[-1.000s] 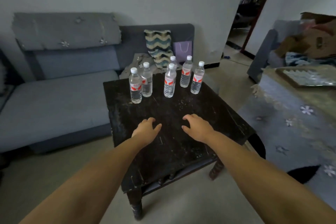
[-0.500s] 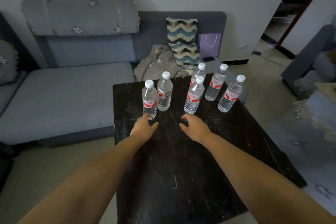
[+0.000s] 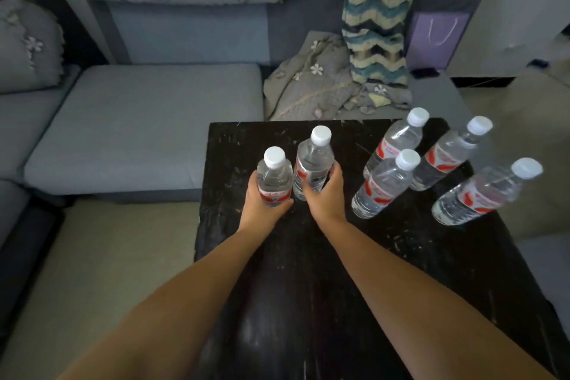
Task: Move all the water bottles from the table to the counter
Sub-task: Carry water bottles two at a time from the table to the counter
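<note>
Several clear water bottles with white caps and red labels stand on a black table (image 3: 385, 256). My left hand (image 3: 262, 203) grips the nearest left water bottle (image 3: 274, 177) around its lower half. Right beside it, my right hand (image 3: 325, 191) grips a second water bottle (image 3: 313, 163). Both held bottles are upright at the table's far left. Further right stand more water bottles, the closest (image 3: 384, 185), one at the far right (image 3: 487, 191), and two behind, one water bottle (image 3: 398, 139) and another (image 3: 448, 153). No counter is in view.
A grey sofa (image 3: 138, 120) wraps around the table's left and far sides. On it lie a crumpled grey cloth (image 3: 311, 86), a zigzag-patterned pillow (image 3: 377, 28) and a purple paper bag (image 3: 438, 37). Bare floor (image 3: 101, 256) lies left of the table.
Both hands moved forward across the table and closed around the two left bottles. The camera came nearer and tilted down over the table.
</note>
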Demonstrator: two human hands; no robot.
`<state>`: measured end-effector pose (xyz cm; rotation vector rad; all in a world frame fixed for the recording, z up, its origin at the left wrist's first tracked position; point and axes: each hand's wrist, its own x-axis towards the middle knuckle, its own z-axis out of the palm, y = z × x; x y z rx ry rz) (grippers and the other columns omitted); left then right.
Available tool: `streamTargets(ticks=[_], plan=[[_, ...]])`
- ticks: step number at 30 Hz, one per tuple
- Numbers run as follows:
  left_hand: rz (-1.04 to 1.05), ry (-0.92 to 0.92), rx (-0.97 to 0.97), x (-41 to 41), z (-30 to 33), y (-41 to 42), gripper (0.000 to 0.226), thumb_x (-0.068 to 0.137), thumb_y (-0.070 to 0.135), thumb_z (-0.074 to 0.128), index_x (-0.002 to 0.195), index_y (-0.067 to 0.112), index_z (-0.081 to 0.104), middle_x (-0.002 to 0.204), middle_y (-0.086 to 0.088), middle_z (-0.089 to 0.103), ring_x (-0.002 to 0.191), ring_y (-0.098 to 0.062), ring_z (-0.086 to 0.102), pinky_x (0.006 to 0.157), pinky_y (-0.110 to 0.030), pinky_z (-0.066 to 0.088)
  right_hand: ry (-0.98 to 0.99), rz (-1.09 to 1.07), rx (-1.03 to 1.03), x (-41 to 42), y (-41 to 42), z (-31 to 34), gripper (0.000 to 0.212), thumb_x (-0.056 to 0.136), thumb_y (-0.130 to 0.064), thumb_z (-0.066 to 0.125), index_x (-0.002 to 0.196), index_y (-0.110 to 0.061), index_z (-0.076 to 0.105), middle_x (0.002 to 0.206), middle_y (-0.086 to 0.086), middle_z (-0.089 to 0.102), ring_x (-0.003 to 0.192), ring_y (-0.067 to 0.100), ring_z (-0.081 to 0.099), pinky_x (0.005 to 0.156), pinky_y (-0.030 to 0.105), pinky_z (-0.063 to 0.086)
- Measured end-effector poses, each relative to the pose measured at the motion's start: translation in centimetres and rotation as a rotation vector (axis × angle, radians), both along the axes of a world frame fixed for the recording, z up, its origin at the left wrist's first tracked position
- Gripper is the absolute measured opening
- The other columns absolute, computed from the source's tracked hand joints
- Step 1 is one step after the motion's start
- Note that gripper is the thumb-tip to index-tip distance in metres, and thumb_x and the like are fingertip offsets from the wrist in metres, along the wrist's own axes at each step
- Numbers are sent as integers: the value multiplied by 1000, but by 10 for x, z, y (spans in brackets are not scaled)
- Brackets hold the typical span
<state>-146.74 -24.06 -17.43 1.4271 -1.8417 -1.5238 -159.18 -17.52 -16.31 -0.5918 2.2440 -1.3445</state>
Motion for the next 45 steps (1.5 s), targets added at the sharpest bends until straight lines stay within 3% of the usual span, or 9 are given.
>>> streamTargets(ticks=[2,4,9,15,20,25,34,39,45], plan=[[38,37,-26,-10,-5,-1,81,72,9,83,134,28,35,120,12,54,100,2,58,74,-2,44,-57,1,-76,-6,-12,-12,86,76,-18,81,145,-18,30,145,3,46,133,17,47,112,37,41],[73,41,-48,-15,-8,1,84,70,14,85,138,25,37,120,12,55,103,-1,57,76,-5,42,-92,13,-122,-11,-18,-20,88,74,-14,82,144,-19,30,140,2,49,127,12,51,105,25,43],[105,19,-79,-23,-10,-1,61,71,21,85,109,43,42,98,21,60,90,6,61,69,-6,45,-100,68,-112,-24,-29,-23,77,74,-20,83,136,-18,39,128,1,59,114,10,58,81,2,40],[122,6,-12,-13,-8,-9,55,73,28,83,114,31,46,94,17,61,85,4,60,74,-14,44,-165,120,-21,-37,-11,-7,65,79,-28,77,134,-19,43,117,-6,60,101,7,57,86,23,45],[134,9,123,21,-16,4,59,73,34,81,123,19,53,109,1,69,100,-17,67,90,-36,54,-273,120,33,-15,37,-5,68,80,-26,75,137,-20,38,118,-6,59,107,13,60,89,30,49],[123,61,213,51,-6,35,59,75,35,80,124,17,53,109,-1,68,96,-15,66,82,-33,52,-303,65,38,22,90,7,62,81,-23,72,134,-18,41,117,-2,61,105,15,62,87,28,48],[-292,-13,194,63,28,113,86,48,58,80,120,18,55,106,-2,70,95,-20,69,85,-44,59,-405,-187,-132,83,205,46,54,86,-22,69,131,-18,39,109,-2,63,97,13,66,77,26,55],[-535,-6,185,47,38,173,86,48,57,81,121,18,55,108,-2,70,97,-19,68,83,-41,58,-588,-402,-337,103,278,58,67,81,-38,74,134,-22,37,122,5,63,107,23,66,96,48,52],[-882,-18,143,23,54,278,76,58,51,83,119,17,54,109,-3,69,98,-19,68,90,-42,56,-373,-705,-246,137,404,69,58,82,-38,74,127,-22,40,117,-1,62,103,19,64,91,37,52]])
